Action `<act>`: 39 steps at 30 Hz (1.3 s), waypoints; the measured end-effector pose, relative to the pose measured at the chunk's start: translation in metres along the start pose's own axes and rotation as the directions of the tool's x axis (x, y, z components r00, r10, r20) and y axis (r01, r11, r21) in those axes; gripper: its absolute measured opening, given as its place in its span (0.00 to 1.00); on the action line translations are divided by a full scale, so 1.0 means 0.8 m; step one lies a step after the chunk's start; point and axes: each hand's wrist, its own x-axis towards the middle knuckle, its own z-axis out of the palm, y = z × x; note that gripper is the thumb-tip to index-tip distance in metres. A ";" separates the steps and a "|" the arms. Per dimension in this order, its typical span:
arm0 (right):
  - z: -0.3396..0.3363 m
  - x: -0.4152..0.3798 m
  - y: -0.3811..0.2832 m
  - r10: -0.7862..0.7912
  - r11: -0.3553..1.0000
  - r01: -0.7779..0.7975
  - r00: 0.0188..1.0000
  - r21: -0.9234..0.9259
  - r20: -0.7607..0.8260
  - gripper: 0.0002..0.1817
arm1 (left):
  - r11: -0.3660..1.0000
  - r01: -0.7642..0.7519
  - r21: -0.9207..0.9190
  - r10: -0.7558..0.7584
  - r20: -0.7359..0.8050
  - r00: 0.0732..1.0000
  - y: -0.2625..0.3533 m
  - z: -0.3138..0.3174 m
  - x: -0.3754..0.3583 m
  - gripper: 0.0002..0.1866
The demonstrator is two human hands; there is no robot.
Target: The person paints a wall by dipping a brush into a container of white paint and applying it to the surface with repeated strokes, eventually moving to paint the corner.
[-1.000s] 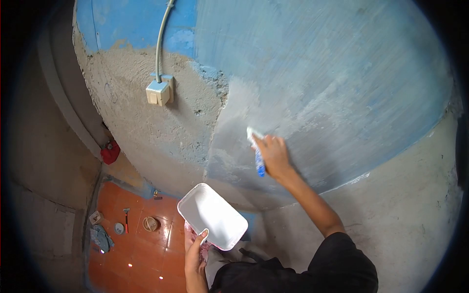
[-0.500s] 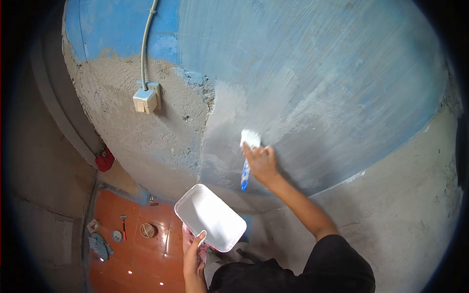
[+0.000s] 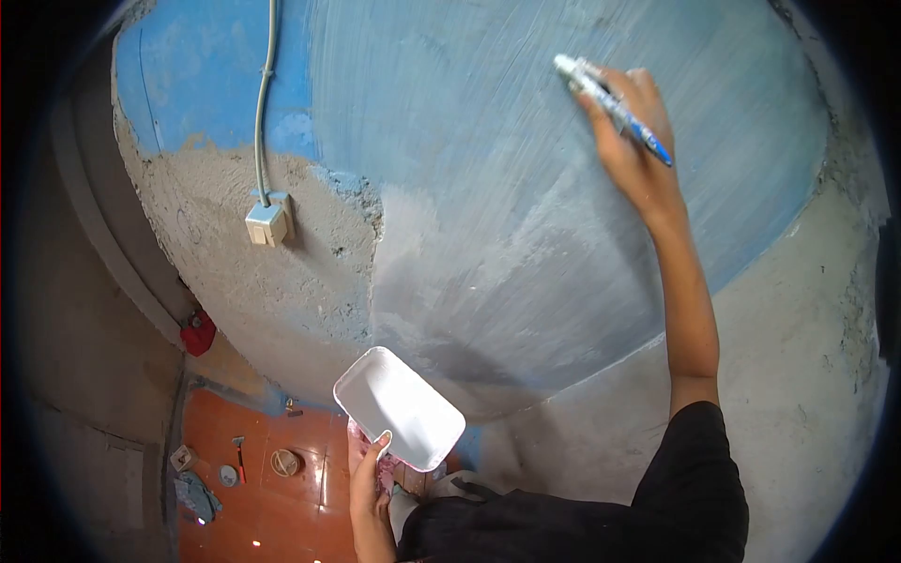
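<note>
My right hand (image 3: 633, 127) is raised at the upper right and grips a paintbrush (image 3: 648, 139) with a blue and white handle. The brush's white-coated bristles touch the wall (image 3: 450, 113), where streaky whitish paint covers blue. Low in the middle, my left hand (image 3: 371, 474) holds a white rectangular tray (image 3: 404, 403) by its near edge, thumb over the rim. A pinkish cloth or coating, hard to make out, lies between that hand and the tray.
A switch box (image 3: 267, 225) with a cable (image 3: 263, 103) is fixed to the wall at left. On the red tiled floor (image 3: 282, 507) lie a hammer-like tool (image 3: 240, 460), a round container (image 3: 285, 462), a cloth (image 3: 195, 495) and a small tin (image 3: 227, 476). A red object (image 3: 197, 333) is at left.
My right hand has moved up and to the right with the brush, and the arm is now more stretched out. The tray has shifted slightly in view.
</note>
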 end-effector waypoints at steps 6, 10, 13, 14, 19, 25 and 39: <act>0.080 -0.094 -0.054 -0.209 0.882 0.268 0.960 -0.387 0.188 0.26 | 1.000 0.009 0.001 -0.009 0.013 1.000 -0.004 0.008 0.001 0.38; 0.163 -0.263 -0.155 -0.243 0.951 0.292 0.911 -0.106 0.334 0.28 | 1.000 0.016 -0.003 -0.016 0.013 1.000 -0.011 0.006 -0.002 0.38; 0.189 -0.302 -0.176 -0.230 0.972 0.228 0.885 0.055 0.405 0.26 | 1.000 0.011 -0.002 -0.011 0.005 1.000 -0.008 0.007 -0.004 0.39; 0.193 -0.314 -0.185 -0.235 0.972 0.207 0.876 0.112 0.421 0.25 | 1.000 0.001 -0.007 -0.001 0.011 1.000 -0.008 0.005 -0.003 0.39; 0.123 -0.169 -0.126 -0.015 0.997 -0.005 0.965 0.074 0.262 0.21 | 1.000 0.000 0.008 0.001 -0.057 0.998 -0.005 -0.008 -0.013 0.40; 0.006 0.011 0.007 -0.085 0.989 0.048 0.958 -0.141 -0.273 0.20 | 0.999 -0.033 0.042 0.035 -0.057 0.998 -0.008 -0.010 -0.004 0.37; 0.063 -0.075 -0.059 -0.261 0.819 0.320 0.947 -0.477 0.186 0.27 | 0.999 -0.005 0.034 0.004 0.036 0.999 -0.005 0.010 0.006 0.35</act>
